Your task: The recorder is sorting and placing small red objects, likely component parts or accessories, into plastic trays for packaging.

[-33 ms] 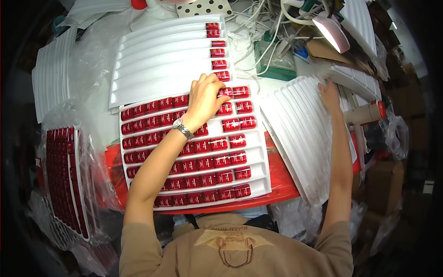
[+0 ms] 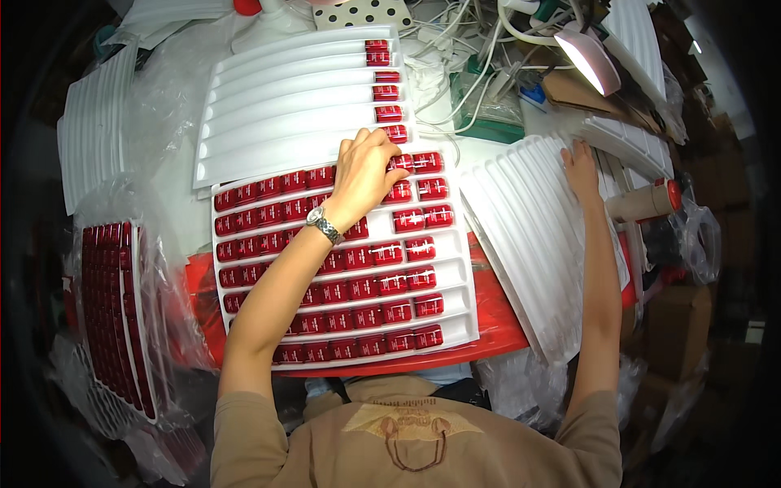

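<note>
In a white ribbed tray (image 2: 465, 317) lie several rows of small red bottles (image 2: 358, 259) with pale print. My left hand (image 2: 364, 175), wearing a metal watch, reaches over the tray's far row. Its thumb and index finger close around a red bottle (image 2: 400, 163) there; the other fingers curl and partly hide the row. Beyond it, a second white tray (image 2: 277, 114) holds a few red bottles along its right end. My right hand (image 2: 580, 169) rests at the far edge of a stack of bare white trays (image 2: 521, 236), fingers extended, nothing visible in it.
A bagged tray of red bottles (image 2: 110, 317) stands at the left, below more white trays (image 2: 93, 130). Tangled cables (image 2: 488, 81), a green box (image 2: 488, 122) and a lit lamp (image 2: 587, 61) occupy the back right. A cylindrical container (image 2: 643, 202) lies beyond my right forearm.
</note>
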The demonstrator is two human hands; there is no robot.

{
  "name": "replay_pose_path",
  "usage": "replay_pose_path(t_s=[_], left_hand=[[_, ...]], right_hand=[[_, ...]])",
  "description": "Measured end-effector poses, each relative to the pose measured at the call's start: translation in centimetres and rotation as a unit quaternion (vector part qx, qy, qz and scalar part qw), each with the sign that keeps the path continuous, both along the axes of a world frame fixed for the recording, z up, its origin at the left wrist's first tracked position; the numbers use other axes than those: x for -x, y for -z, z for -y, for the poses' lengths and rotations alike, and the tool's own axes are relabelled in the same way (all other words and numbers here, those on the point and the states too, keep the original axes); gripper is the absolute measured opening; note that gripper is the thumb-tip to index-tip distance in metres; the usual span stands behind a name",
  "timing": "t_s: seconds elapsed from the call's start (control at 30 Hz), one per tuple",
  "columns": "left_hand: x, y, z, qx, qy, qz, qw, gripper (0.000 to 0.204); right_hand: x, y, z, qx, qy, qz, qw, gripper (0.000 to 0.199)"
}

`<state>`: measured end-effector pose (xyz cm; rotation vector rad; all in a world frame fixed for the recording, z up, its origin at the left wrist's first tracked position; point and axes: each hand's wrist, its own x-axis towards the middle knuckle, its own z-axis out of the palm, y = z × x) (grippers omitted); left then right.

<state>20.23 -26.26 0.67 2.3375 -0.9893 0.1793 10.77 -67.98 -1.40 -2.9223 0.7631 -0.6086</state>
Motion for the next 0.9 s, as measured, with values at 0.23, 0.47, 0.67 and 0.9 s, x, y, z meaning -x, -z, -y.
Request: replay_pose_path(t_s=[0.23,0.47,0.67,0.9], left_hand=[[-0.5,-1.0,-6.6,-0.058,-0.054,0.012,0.997,0.022],[-0.5,-0.3,-7.7,0.026,-0.019,0.012,0.999,0.022],[0.2,-0.7,-7.3,0.111,-0.002,-0.064,0.992,0.026],[5.1,-3.7,-9.3,0.214,0.16,-0.187,0.945,0.032]], right_hand=[[0.1,-3.6,-2.5,0.018,-0.068,-0.001,0.998,0.022],[-2.2,-4.8,-15.9,-0.152,-0.274,-0.041,0.949,0.02],[-2.9,-7.9,-24.6,-0.585,-0.376,0.004,0.719,0.021],[0.7,-9.5,-32.7,-0.306,-0.422,-0.091,0.848,0.024]])
